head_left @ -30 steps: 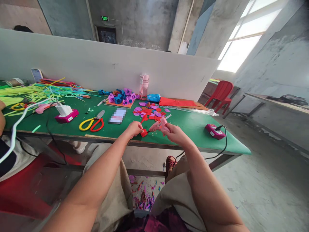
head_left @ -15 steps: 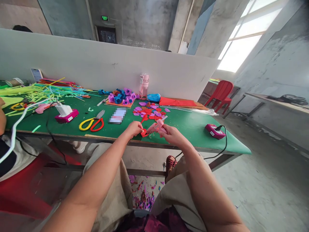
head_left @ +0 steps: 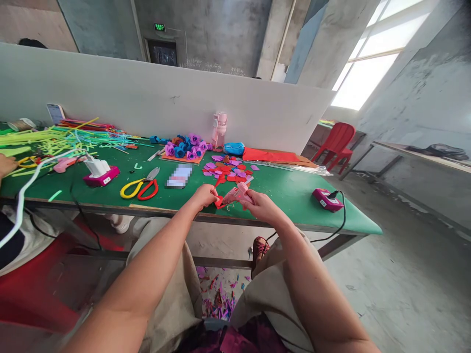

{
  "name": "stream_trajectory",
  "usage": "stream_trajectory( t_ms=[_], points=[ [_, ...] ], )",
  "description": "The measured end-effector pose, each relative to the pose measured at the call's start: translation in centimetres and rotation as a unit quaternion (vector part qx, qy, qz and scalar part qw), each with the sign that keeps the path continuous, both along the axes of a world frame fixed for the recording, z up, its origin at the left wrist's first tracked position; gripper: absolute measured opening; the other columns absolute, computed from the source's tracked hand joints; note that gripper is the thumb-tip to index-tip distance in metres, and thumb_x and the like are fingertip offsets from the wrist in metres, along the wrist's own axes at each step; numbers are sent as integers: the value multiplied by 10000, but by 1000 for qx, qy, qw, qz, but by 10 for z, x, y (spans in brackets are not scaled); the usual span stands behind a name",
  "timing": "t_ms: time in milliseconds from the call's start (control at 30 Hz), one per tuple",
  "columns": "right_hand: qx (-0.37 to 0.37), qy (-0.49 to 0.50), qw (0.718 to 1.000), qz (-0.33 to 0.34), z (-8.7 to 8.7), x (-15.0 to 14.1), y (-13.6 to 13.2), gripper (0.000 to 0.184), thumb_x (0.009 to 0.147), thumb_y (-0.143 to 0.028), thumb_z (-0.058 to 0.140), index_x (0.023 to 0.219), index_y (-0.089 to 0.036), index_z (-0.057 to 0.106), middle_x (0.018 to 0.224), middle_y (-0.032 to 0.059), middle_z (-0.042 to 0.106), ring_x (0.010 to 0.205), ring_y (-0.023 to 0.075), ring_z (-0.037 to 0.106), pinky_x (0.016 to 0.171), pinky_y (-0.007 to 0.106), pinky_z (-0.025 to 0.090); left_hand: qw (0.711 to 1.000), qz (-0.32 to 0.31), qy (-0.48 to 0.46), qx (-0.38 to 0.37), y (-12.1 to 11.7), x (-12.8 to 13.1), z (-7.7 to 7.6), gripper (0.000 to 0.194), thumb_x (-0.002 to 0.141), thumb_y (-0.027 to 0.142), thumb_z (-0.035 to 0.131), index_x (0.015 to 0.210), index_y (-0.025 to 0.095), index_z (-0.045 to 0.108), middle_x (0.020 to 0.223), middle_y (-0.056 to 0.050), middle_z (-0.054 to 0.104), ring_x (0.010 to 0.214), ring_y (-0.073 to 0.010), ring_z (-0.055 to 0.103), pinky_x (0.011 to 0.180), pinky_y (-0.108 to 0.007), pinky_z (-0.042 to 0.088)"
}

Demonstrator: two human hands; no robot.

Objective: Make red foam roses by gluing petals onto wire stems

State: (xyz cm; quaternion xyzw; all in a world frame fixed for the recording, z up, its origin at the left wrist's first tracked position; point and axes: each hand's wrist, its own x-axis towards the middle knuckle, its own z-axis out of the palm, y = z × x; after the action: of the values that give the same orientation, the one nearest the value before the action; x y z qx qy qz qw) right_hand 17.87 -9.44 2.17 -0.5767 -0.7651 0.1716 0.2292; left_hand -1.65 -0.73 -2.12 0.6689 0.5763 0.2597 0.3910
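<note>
Between the fingertips of my left hand is a red paper piece, folded or curled, near the table's front edge. My right hand is wrapped round a pink hot glue gun, a glue stick jutting from its back. The gun's nozzle points left and meets or nearly meets the red paper; contact is hard to make out. Fine glue strands hang below it. Just beyond both hands lies a pile of purple and red paper petals.
Scissors, a blurred phone-shaped thing and paper flowers lie left on the green table. A pink bottle stands behind. Power sockets sit right. A co-worker's hand shows far left.
My hands keep almost the same place, with the glue gun shifted very slightly left. At far left, the co-worker's hand has come further into view over the table.
</note>
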Motion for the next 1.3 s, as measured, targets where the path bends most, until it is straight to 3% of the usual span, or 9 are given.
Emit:
stream_trajectory(
  t_ms=[200,333,400,533,733,933,1033,1167,1300],
  points=[
    [3,7,1000,-2,1,1,0,149,809,-311,460,755,-185,518,705,18,625,573,127,482,542,235,310,1000,3,-16,-6,-1,-1,1,180,613,120,682,608,165,508,431,79,390,350,-45,310,384,-195,189],
    [-45,101,994,2,6,5,-3,188,808,-367,470,764,-188,506,699,0,611,521,100,461,495,220,327,999,4,-32,-16,-1,-1,1,200,608,124,692,597,168,497,430,77,394,351,-48,310,387,-199,183],
    [-100,189,977,16,8,10,-3,243,803,-430,484,790,-188,504,720,-5,608,462,78,422,444,214,318,999,4,-42,-23,-1,-1,1,201,607,127,696,601,167,499,436,74,405,353,-46,309,390,-200,177],
    [-181,361,913,51,6,23,-1,314,758,-477,567,837,-175,530,775,17,625,437,55,383,417,210,325,997,3,-69,-41,-4,0,4,177,631,130,677,628,164,503,443,77,387,348,-42,290,387,-202,154],
    [-185,473,861,9,-5,46,15,294,741,-415,630,901,-178,561,813,24,641,425,25,349,400,176,320,984,-29,-141,-109,-11,-2,21,170,711,167,646,705,167,476,475,93,351,332,-17,216,378,-190,124],
    [-171,408,884,-149,-21,76,41,258,738,-376,611,895,-176,566,804,64,673,382,38,367,358,185,345,907,-73,-369,-187,-14,-12,32,239,679,142,691,744,161,462,507,99,351,331,10,213,358,-153,110],
    [-168,357,900,-187,-30,80,46,254,730,-399,615,771,-152,576,703,84,664,387,58,414,364,200,376,897,-75,-392,-191,-16,-17,34,253,663,134,703,751,157,467,505,102,348,328,15,220,350,-147,101],
    [-126,262,926,-242,-35,77,48,337,722,-486,596,608,-173,544,520,23,575,404,88,448,418,228,419,894,-85,-401,-182,-20,-21,34,266,641,150,721,752,153,479,509,101,353,328,17,221,343,-148,94],
    [-47,167,939,-296,-28,77,44,317,684,-468,626,573,-189,525,584,44,580,640,173,580,552,254,438,896,-91,-400,-172,-20,-24,33,268,634,169,723,752,153,483,520,96,365,332,17,225,343,-152,90]
  ],
)
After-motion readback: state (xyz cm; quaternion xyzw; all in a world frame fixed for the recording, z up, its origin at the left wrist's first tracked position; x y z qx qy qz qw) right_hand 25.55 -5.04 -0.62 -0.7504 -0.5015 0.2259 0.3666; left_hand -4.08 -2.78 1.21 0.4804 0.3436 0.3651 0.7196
